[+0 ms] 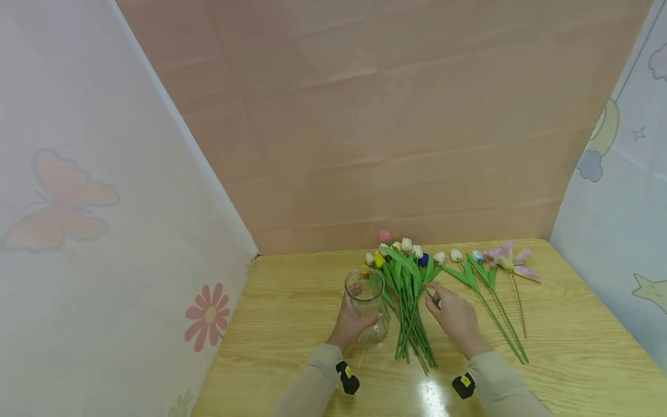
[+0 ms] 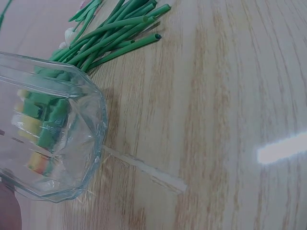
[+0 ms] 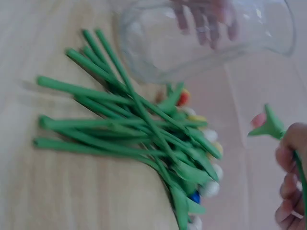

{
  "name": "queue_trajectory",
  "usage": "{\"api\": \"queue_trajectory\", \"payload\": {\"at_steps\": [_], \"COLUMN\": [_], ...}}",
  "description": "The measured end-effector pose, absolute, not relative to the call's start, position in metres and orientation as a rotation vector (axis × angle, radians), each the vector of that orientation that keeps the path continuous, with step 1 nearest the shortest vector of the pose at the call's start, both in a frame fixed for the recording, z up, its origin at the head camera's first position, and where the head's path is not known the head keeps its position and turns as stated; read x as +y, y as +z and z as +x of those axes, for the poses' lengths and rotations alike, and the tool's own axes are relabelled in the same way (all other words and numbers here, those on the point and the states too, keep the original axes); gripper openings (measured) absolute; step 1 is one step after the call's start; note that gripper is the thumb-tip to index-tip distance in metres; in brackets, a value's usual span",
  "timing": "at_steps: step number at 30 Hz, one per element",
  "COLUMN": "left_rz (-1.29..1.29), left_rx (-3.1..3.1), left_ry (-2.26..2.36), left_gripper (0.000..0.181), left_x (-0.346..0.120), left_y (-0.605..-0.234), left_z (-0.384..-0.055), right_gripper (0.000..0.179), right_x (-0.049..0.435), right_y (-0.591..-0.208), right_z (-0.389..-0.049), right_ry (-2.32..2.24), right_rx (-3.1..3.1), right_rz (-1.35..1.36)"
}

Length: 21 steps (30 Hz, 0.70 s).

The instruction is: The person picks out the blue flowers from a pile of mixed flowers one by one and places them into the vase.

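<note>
My left hand (image 1: pixel 350 325) grips a clear glass vase (image 1: pixel 378 329) round its side, with the thumb across the front. The vase is close over the wooden table and left of a pile of artificial tulips (image 1: pixel 411 327). Their blooms are white, yellow, blue and pink, and their green stems point toward me. In the right wrist view my right hand (image 3: pixel 291 167) pinches the green stem of one artificial flower, with a leaf (image 3: pixel 269 125) above the fingers. A pink bloom (image 3: pixel 259 119) shows behind that leaf. The right hand is at the right side of the pile.
To the right lie a white tulip (image 1: pixel 455 255), a pale blue tulip (image 1: pixel 477 256) and a pink lily (image 1: pixel 508 259) on a thin brown stem. A clear strip (image 2: pixel 146 168) is on the table beside the vase. Fabric walls (image 1: pixel 333 145) stand behind and at both sides.
</note>
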<state>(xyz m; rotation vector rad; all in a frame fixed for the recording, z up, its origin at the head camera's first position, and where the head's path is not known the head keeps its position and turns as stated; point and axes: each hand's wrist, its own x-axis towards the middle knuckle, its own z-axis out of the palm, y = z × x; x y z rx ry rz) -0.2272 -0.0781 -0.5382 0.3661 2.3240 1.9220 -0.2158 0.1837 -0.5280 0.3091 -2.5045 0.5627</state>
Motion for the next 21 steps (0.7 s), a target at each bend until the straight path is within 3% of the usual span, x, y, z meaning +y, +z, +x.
{"api": "queue_trajectory", "payload": {"at_steps": [4,8,13,21], "left_rz": [0.373,0.349,0.304,0.342], "left_rx": [2.317,2.305,2.338,2.369], "left_ry": [1.934,1.948,1.912,1.936], "left_gripper": [0.089,0.091,0.091,0.090], "left_x": [-0.078,-0.076,-0.073,-0.075], "left_y": [-0.539,-0.546,-0.564,-0.574], "left_z": [-0.227,-0.228,-0.236,-0.243], "right_gripper": [0.031,0.047,0.027,0.029], "right_x": [0.200,0.219,0.239,0.249], "right_y": [-0.521,-0.518,-0.518,-0.526], "right_z": [-0.219,-0.220,-0.218,-0.214], "right_ry": [0.520,0.521,0.539,0.577], "right_rx": [-2.315,-2.191,-2.169,-2.204], "right_rz": [0.344,0.286,0.180,0.125]}}
